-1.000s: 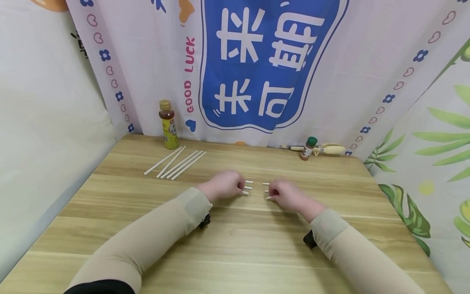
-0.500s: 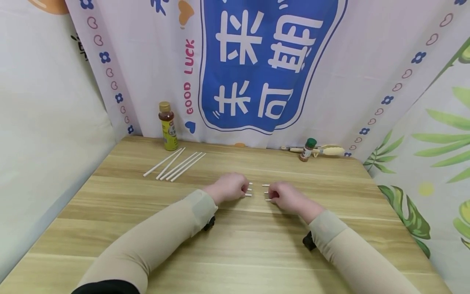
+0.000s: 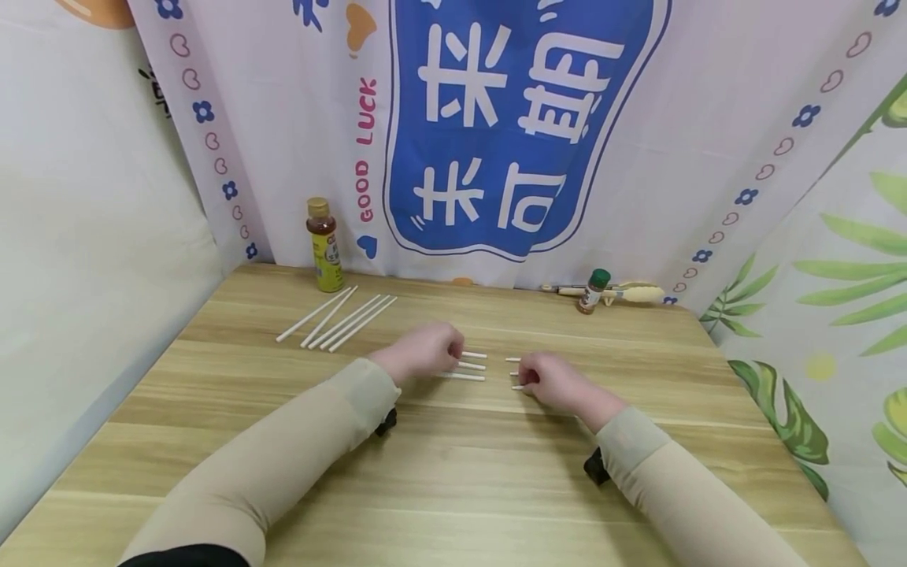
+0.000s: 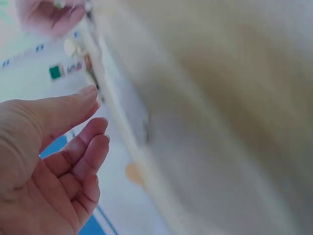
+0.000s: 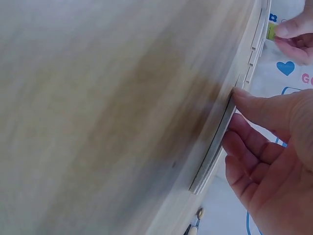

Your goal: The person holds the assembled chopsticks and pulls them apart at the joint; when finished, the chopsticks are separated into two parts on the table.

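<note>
My left hand (image 3: 425, 349) hovers over the left row of three white sticks (image 3: 464, 377), which lie roughly parallel. In the left wrist view its thumb and fingers are apart, loosely bent, with nothing between them. To the right, my right hand (image 3: 556, 380) pinches the nearest white stick (image 5: 210, 152) of a second row of three between thumb and fingertips, low on the table. Only the short left ends of that row show in the head view; the hand hides the rest. A gap separates the two rows.
Several more white sticks (image 3: 354, 323) lie slanted at the back left of the wooden table (image 3: 453, 488). A yellow-labelled bottle (image 3: 327, 256) stands behind them. At the back right are a green-capped jar (image 3: 594, 291) and a cream-coloured utensil (image 3: 641, 292) against the curtain.
My left hand straightened the nearest stick of the left row, let go of it, and moved left and away from me. My right hand has stayed almost in place.
</note>
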The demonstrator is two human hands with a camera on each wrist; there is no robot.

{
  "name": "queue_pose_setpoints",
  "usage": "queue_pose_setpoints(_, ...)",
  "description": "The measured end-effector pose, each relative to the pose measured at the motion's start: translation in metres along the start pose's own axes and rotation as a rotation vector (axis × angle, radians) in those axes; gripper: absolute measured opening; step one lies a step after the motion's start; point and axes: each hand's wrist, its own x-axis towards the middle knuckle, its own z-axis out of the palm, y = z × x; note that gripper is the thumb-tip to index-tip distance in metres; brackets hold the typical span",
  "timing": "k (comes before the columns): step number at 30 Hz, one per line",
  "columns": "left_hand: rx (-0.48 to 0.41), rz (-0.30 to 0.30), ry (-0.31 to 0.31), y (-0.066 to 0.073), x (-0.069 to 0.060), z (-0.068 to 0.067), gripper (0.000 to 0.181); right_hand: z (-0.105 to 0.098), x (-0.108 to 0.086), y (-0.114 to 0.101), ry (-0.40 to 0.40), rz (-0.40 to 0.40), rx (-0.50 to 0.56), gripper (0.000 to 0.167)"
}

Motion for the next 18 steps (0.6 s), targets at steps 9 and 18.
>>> queue_pose_setpoints(9, -0.036, -0.31, 0.145, -0.057, -0.022, -0.039, 0.005, -0.001, 0.0, -0.003, -0.014, 0.028, 0.035, 0.019)
queue_pose_setpoints(18, 0.163, -0.466, 0.213, -0.106, -0.04, -0.044, 0.006, 0.0, 0.001, -0.001, -0.02, 0.027, 0.027, 0.018)
